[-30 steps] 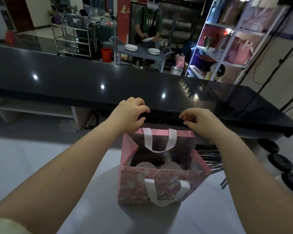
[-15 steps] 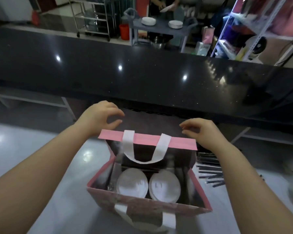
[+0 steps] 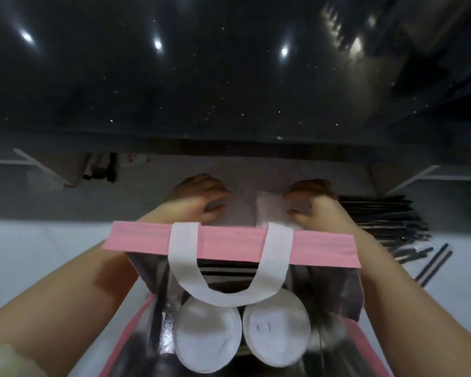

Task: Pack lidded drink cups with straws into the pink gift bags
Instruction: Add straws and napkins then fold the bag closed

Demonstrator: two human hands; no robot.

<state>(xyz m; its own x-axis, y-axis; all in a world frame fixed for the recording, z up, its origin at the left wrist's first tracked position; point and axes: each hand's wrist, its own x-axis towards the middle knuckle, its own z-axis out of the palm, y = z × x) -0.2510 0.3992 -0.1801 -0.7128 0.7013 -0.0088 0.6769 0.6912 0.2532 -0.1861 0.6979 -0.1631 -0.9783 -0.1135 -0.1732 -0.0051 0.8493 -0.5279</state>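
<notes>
An open pink gift bag [image 3: 229, 244] with white ribbon handles [image 3: 223, 292] stands right below me. Two white lidded cups [image 3: 207, 333] [image 3: 276, 326] sit side by side at its bottom. Dark stripes lie behind the far handle; I cannot tell whether they are straws. Both hands reach past the bag's far rim. My left hand [image 3: 199, 198] has its fingers curled onto a pale flat folded bag [image 3: 242, 180] lying on the table. My right hand [image 3: 310, 204] pinches a white part [image 3: 272, 206] of the same flat bag. The frame is blurred.
A pile of black straws [image 3: 378, 213] lies on the white table [image 3: 25, 240] right of the bag, with a few loose ones [image 3: 430, 263] nearer. A black glossy counter [image 3: 229, 77] rises behind the table.
My head has tipped down and closer over the bag. Both hands left the bag's far rim and moved beyond it onto the flat folded bag.
</notes>
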